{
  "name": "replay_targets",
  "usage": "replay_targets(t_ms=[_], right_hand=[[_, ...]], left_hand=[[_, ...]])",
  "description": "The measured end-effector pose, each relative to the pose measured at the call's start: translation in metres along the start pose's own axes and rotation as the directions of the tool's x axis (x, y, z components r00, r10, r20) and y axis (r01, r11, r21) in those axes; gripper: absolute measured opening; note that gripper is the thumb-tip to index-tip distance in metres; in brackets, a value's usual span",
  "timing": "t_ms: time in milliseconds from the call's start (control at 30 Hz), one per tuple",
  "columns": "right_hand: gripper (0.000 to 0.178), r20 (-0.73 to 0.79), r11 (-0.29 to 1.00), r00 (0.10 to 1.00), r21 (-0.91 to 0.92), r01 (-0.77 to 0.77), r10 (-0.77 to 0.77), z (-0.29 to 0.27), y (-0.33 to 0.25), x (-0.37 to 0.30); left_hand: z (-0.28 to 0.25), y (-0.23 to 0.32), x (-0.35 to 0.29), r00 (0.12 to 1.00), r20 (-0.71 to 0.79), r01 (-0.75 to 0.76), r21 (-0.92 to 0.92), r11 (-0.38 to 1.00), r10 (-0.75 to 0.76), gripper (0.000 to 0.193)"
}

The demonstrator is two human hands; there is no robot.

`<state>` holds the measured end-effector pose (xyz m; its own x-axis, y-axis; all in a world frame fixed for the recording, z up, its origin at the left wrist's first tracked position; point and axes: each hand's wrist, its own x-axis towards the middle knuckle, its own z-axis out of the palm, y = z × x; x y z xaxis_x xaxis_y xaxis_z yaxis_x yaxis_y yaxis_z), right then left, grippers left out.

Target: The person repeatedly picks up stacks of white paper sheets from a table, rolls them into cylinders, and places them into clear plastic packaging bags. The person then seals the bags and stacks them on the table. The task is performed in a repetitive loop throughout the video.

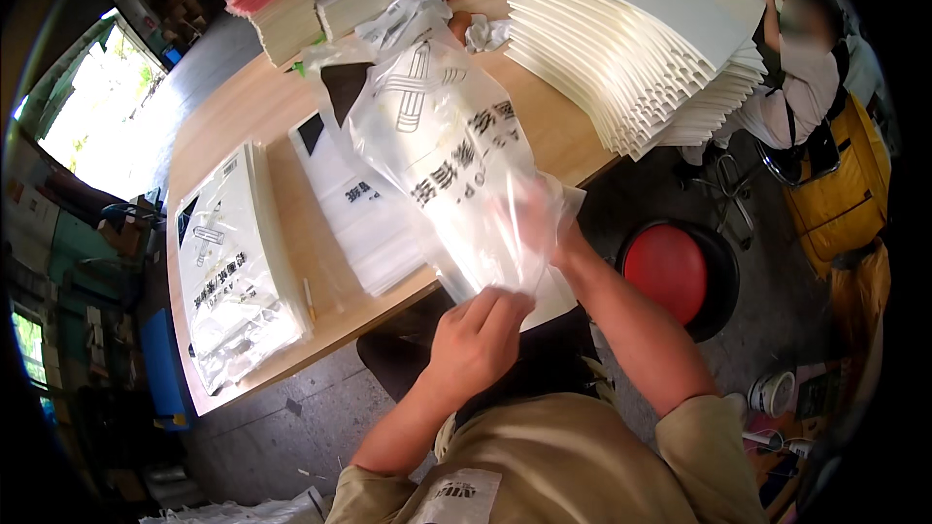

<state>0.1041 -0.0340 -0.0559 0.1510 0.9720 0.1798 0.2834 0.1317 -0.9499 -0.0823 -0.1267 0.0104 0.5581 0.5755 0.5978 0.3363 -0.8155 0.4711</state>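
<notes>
In front of me a clear printed plastic bag [437,146] is spread and puffed out above the table edge. My left hand [481,335] is closed, pinching the bag's near edge. My right hand [529,218] shows blurred through the plastic, seemingly inside the bag's mouth, so its fingers cannot be made out. White paper [551,306] shows below and beside the bag, close to both hands. A pile of flat printed bags [359,199] lies on the table under the raised bag. To its left rests a stack of filled paper packs [228,262].
A tall stack of white paper bundles [621,39] stands at the table's right. Red-topped and white paper stacks [277,0] stand at the far left. A red round stool [665,272] is at my right. Beyond it, another person [806,68] sits on a wheeled chair.
</notes>
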Motion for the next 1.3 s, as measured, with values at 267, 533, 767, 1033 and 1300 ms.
replay_targets(t_ms=[267, 533, 767, 1033, 1300], right_hand=[[0.049, -0.073, 0.959, 0.975, 0.211, -0.192, 0.211, 0.005, -0.002, 0.012], [0.054, -0.127, 0.954, 0.972, 0.252, -0.161, 0.198, 0.011, 0.033, 0.024], [0.059, -0.040, 0.910, 0.999, -0.414, -0.008, -0.010, 0.015, -0.030, 0.028], [0.047, -0.141, 0.809, 0.946, -0.564, 0.167, -0.293, 0.028, -0.015, 0.018], [0.046, 0.048, 0.904, 0.999, -0.427, 0.026, -0.006, 0.016, 0.002, 0.048]], left_hand=[[0.036, -0.042, -0.056, 0.663, -0.304, 0.369, -0.663, 0.652, -0.684, 0.074], [0.044, -0.087, -0.060, 0.719, -0.432, 0.540, -0.147, 0.829, -0.545, 0.020], [0.028, -0.078, -0.046, 0.948, -0.279, 0.217, 0.217, 0.952, -0.152, 0.031], [0.012, -0.077, -0.038, 0.917, -0.370, 0.241, 0.218, 0.946, -0.149, 0.040], [0.028, -0.078, -0.058, 0.826, -0.366, 0.451, -0.029, 0.892, -0.429, 0.024]])
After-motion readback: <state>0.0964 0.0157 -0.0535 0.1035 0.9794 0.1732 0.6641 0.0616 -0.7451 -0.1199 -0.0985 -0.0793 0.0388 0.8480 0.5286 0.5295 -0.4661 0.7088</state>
